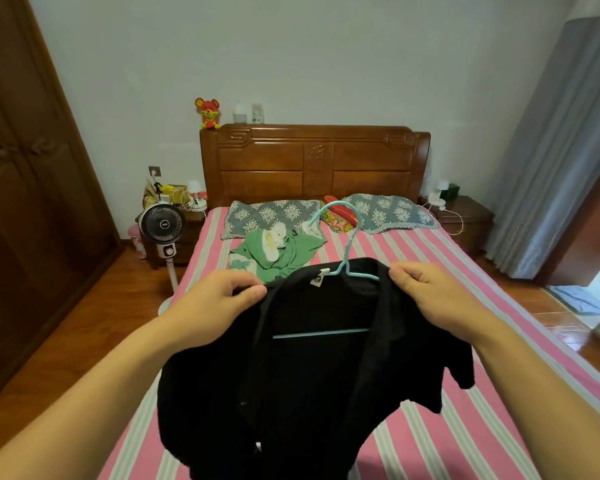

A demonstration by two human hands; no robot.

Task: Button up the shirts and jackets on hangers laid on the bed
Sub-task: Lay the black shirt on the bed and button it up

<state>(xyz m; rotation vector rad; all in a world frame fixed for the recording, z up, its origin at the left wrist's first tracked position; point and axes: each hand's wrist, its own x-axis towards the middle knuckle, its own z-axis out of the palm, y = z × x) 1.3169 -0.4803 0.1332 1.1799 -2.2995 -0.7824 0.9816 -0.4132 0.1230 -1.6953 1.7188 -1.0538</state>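
Observation:
A black shirt (312, 368) hangs on a light blue hanger (340, 237) and is held up above the pink striped bed (465, 427). Its front hangs open, showing the hanger's bottom bar. My left hand (219, 299) pinches the shirt's left shoulder near the collar. My right hand (430, 289) pinches the right shoulder. Farther up the bed lies a crumpled green garment (284, 254) with a white patch on it.
Two patterned pillows (271, 216) and a colourful cushion (340, 216) lie below the wooden headboard (316, 161). A standing fan (161, 226) is left of the bed, a dark wardrobe (25, 202) along the left wall, grey curtains (561, 150) at right.

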